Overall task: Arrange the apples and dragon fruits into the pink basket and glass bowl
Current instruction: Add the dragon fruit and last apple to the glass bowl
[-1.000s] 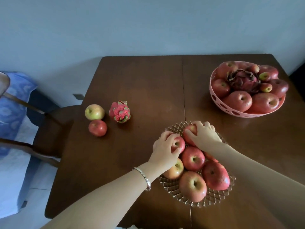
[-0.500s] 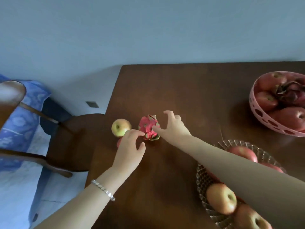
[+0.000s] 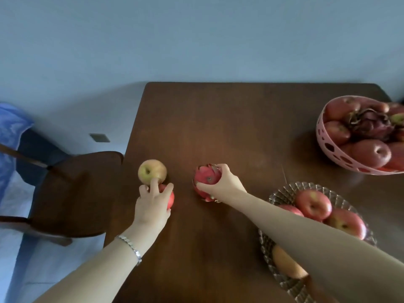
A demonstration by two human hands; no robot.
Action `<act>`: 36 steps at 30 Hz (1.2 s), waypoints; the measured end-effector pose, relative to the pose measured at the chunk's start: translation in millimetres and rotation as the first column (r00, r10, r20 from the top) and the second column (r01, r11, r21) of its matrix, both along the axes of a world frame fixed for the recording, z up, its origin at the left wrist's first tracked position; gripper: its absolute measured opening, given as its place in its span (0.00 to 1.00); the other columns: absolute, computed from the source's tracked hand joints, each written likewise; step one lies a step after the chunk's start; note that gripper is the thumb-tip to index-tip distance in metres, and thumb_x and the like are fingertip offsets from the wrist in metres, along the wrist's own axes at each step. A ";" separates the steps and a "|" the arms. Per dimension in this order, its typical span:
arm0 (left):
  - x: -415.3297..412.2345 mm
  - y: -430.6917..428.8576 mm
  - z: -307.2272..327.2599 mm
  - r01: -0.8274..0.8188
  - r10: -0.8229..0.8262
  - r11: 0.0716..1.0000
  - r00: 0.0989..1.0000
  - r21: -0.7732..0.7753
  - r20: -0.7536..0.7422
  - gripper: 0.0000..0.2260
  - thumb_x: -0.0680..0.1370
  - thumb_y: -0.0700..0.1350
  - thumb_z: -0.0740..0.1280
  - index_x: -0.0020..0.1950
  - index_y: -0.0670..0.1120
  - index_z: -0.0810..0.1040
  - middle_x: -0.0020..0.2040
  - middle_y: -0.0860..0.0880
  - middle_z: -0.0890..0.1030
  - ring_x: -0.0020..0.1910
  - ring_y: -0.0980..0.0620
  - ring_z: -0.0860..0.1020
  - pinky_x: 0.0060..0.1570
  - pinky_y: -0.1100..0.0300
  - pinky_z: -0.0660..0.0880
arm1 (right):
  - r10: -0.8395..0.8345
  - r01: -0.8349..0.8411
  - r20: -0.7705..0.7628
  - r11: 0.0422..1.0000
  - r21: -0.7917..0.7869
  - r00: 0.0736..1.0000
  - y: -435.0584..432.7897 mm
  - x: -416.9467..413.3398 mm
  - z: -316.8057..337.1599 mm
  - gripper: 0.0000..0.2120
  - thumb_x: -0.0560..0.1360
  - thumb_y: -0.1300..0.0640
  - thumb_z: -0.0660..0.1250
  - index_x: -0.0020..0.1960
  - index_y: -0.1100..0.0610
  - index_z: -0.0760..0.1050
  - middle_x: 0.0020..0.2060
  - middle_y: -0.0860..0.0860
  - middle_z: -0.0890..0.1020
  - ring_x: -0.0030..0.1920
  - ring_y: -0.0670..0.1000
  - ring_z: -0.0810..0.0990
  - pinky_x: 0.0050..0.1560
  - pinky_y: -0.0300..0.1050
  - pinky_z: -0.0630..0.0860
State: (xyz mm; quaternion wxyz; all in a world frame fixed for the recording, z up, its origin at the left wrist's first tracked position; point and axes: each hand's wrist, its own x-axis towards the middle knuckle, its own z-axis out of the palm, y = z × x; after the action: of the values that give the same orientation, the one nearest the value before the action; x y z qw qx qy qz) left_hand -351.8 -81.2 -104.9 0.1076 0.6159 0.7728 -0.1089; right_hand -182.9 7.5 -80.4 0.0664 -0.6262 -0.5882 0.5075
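On the brown table, my right hand grips a small pink dragon fruit near the middle left. My left hand closes over a red apple close to the table's left edge. A yellow-green apple sits just behind it, touching a fingertip. The glass bowl at lower right holds several red apples, partly hidden by my right forearm. The pink basket at far right holds red apples and a dark dragon fruit.
A dark wooden chair stands against the table's left edge. Blue fabric lies at far left over a pale floor. A blue-grey wall runs behind the table's far edge.
The view has swung left from the glass bowl. Both hands left the bowl and reached left. My right hand now grips the dragon fruit; my left has closed over the red apple.
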 end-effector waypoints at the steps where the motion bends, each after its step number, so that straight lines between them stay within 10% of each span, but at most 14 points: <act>1: -0.1 -0.3 0.8 -0.006 0.006 1.000 1.000 0.003 0.004 0.29 0.76 0.52 0.66 0.74 0.53 0.58 0.72 0.43 0.59 0.67 0.42 0.65 0.59 0.55 0.75 | -0.013 0.014 -0.030 1.000 0.028 0.999 -5.8 12.3 6.8 0.37 0.63 0.42 0.74 0.67 0.47 0.62 0.54 0.47 0.74 0.45 0.46 0.80 0.44 0.41 0.81; 12: 129.7 -11.1 71.2 -0.059 -0.065 0.975 0.845 0.213 0.531 0.29 0.68 0.55 0.73 0.65 0.55 0.66 0.64 0.52 0.72 0.61 0.48 0.69 0.55 0.58 0.72 | -0.259 0.286 -0.129 0.917 0.280 0.957 -61.8 209.0 84.1 0.29 0.66 0.52 0.75 0.60 0.43 0.64 0.49 0.42 0.76 0.51 0.45 0.78 0.53 0.45 0.76; 22: 260.3 -24.0 64.8 0.225 -0.316 0.945 0.822 0.238 0.474 0.29 0.69 0.50 0.72 0.67 0.54 0.65 0.66 0.56 0.68 0.62 0.46 0.63 0.55 0.54 0.74 | -0.298 0.300 -0.043 0.932 0.204 0.954 -97.8 278.6 41.3 0.30 0.64 0.51 0.77 0.58 0.41 0.64 0.56 0.50 0.77 0.52 0.50 0.78 0.51 0.40 0.70; 28: 288.3 -26.3 50.5 0.341 -0.384 0.923 0.853 0.178 0.355 0.31 0.72 0.49 0.70 0.72 0.50 0.61 0.70 0.53 0.65 0.65 0.43 0.62 0.62 0.51 0.70 | -0.360 0.365 -0.066 0.924 0.111 0.931 -96.1 285.5 31.4 0.33 0.53 0.34 0.70 0.54 0.33 0.60 0.55 0.47 0.76 0.61 0.55 0.74 0.59 0.56 0.75; 36: 289.5 -31.3 58.7 0.142 -0.202 0.978 0.808 0.150 0.553 0.29 0.71 0.52 0.71 0.69 0.49 0.65 0.67 0.52 0.69 0.62 0.49 0.68 0.59 0.59 0.67 | -0.288 0.279 0.059 0.952 0.129 0.956 -87.7 281.8 37.8 0.40 0.63 0.34 0.69 0.69 0.46 0.60 0.63 0.55 0.70 0.65 0.57 0.70 0.65 0.55 0.70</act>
State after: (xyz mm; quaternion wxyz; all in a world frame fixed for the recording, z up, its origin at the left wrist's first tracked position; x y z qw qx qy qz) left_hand -62.2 -112.5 -46.2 0.2902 0.6925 0.6516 0.1084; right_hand 98.9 -80.2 -42.7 0.1532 -0.7180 -0.5236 0.4322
